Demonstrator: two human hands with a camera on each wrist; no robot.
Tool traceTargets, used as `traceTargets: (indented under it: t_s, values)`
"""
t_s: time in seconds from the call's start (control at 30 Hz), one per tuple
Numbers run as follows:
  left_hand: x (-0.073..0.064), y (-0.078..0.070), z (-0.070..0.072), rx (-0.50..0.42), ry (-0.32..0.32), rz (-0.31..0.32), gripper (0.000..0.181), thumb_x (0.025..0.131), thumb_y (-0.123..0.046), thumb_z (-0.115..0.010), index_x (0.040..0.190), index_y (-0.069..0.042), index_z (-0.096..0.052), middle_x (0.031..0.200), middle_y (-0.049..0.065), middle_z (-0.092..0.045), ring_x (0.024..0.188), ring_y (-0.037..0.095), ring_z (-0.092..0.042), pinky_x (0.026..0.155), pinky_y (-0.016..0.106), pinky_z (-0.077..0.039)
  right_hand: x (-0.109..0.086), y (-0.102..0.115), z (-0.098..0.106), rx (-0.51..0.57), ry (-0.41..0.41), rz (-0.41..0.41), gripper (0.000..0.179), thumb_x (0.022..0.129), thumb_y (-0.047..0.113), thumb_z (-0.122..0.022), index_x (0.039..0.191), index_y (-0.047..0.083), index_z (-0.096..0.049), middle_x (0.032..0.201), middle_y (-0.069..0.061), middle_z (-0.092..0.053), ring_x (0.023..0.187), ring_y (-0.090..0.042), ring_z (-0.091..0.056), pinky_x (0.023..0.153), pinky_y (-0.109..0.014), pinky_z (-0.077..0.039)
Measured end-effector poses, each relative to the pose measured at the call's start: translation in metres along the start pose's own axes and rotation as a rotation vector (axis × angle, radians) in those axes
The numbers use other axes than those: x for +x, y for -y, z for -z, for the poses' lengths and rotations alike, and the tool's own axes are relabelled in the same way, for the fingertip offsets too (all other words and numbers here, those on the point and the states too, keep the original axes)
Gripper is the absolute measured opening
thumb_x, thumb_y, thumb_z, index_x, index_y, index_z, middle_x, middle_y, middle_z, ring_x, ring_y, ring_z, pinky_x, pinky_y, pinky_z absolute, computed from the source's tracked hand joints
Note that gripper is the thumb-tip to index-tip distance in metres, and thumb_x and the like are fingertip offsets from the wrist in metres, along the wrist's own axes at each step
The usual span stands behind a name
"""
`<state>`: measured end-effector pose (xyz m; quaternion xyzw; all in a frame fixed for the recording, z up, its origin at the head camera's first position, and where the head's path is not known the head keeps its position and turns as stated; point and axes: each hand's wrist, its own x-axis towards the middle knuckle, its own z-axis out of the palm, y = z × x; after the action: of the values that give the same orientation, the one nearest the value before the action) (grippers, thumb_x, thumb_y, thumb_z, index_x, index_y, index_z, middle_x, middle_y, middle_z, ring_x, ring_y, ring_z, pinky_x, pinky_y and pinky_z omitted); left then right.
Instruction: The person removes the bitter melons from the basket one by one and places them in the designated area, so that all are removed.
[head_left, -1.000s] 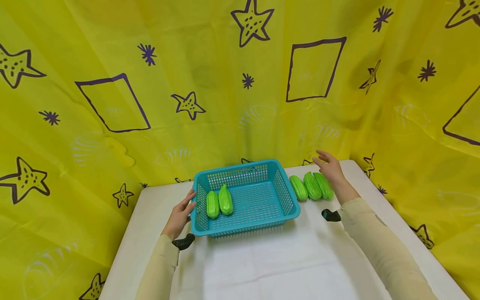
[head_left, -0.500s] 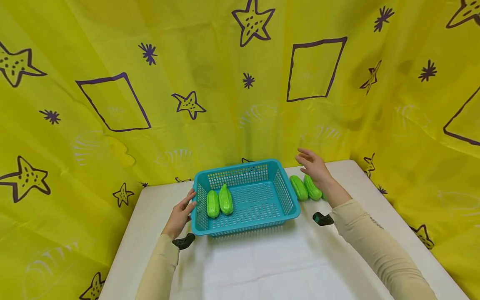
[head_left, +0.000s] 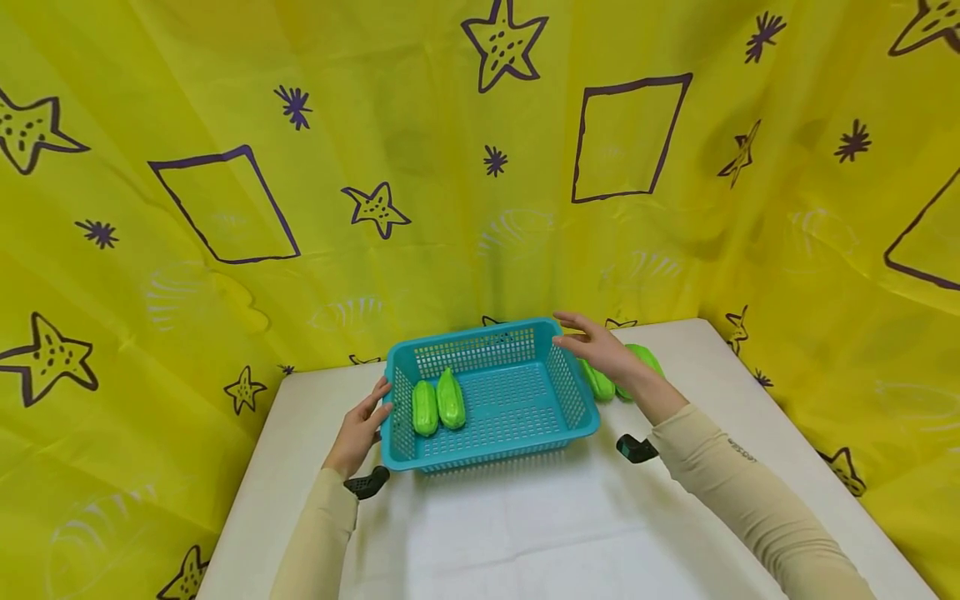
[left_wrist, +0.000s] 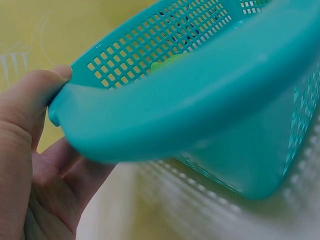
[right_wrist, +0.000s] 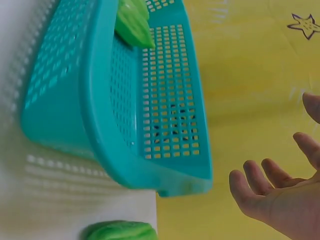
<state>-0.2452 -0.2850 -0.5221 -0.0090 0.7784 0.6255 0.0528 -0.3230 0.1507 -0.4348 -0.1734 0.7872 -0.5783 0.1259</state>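
A teal perforated basket stands on the white table, and two glossy green ridged gourds lie side by side at its left end. My left hand grips the basket's left rim; in the left wrist view the thumb is on top of the rim and fingers reach beneath it. My right hand, its fingers spread and loosely bent, holds nothing and is close to the basket's back right corner. More green gourds lie on the table right of the basket, partly hidden by this hand and forearm.
A yellow curtain with starfish drawings surrounds the table at the back and sides. Dark camera mounts stick out from both wrists, the left mount close to the basket's front left corner.
My right hand has moved left from above the loose gourds to the basket's right rim. The left hand, the basket and the gourds in it stay as they were.
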Motion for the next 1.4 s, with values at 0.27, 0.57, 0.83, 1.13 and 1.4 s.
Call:
traceTargets:
  t_s: [0.27, 0.57, 0.83, 1.13, 1.4]
  values:
    - [-0.001, 0.001, -0.001, 0.001, -0.015, 0.003, 0.053, 0.104, -0.028, -0.050, 0.153, -0.018, -0.035, 0.161, -0.014, -0.017, 0.149, 0.024, -0.011, 0.106, 0.054, -0.039, -0.004, 0.001, -0.022, -0.019, 0.069, 0.006, 0.066, 0.099, 0.030, -0.059, 0.155, 0.013, -0.029, 0.156, -0.018, -0.026, 0.140, -0.040, -0.032, 0.110, -0.061, -0.030]
    - [0.001, 0.001, 0.001, -0.006, -0.004, -0.005, 0.054, 0.103, -0.028, -0.051, 0.153, -0.017, -0.035, 0.161, -0.013, -0.016, 0.149, 0.026, -0.011, 0.106, 0.056, -0.038, 0.011, 0.007, -0.044, -0.002, 0.053, -0.036, 0.064, 0.099, 0.036, -0.059, 0.154, 0.017, -0.032, 0.154, -0.015, -0.030, 0.137, -0.037, -0.035, 0.108, -0.056, -0.035]
    - [-0.001, 0.000, -0.001, -0.020, -0.005, -0.022, 0.054, 0.103, -0.027, -0.051, 0.154, -0.014, -0.034, 0.162, -0.009, -0.016, 0.149, 0.027, -0.010, 0.105, 0.053, -0.039, 0.047, 0.012, -0.062, 0.032, 0.071, -0.089, 0.060, 0.100, 0.032, -0.057, 0.153, 0.015, -0.034, 0.155, -0.021, -0.027, 0.139, -0.039, -0.032, 0.109, -0.057, -0.035]
    - [0.001, 0.001, -0.001, -0.004, -0.006, 0.003, 0.054, 0.103, -0.027, -0.051, 0.154, -0.017, -0.034, 0.162, -0.012, -0.016, 0.149, 0.026, -0.009, 0.106, 0.054, -0.039, 0.078, 0.009, -0.087, -0.068, 0.144, -0.143, 0.054, 0.101, 0.030, -0.055, 0.150, 0.013, -0.040, 0.151, -0.021, -0.037, 0.136, -0.039, -0.037, 0.103, -0.056, -0.041]
    - [0.001, 0.001, 0.001, 0.007, -0.001, -0.008, 0.054, 0.104, -0.027, -0.050, 0.154, -0.016, -0.034, 0.162, -0.012, -0.016, 0.149, 0.026, -0.009, 0.106, 0.053, -0.038, 0.092, 0.004, -0.110, -0.101, 0.154, -0.162, 0.053, 0.101, 0.028, -0.056, 0.149, 0.011, -0.042, 0.150, -0.023, -0.037, 0.133, -0.040, -0.041, 0.102, -0.056, -0.042]
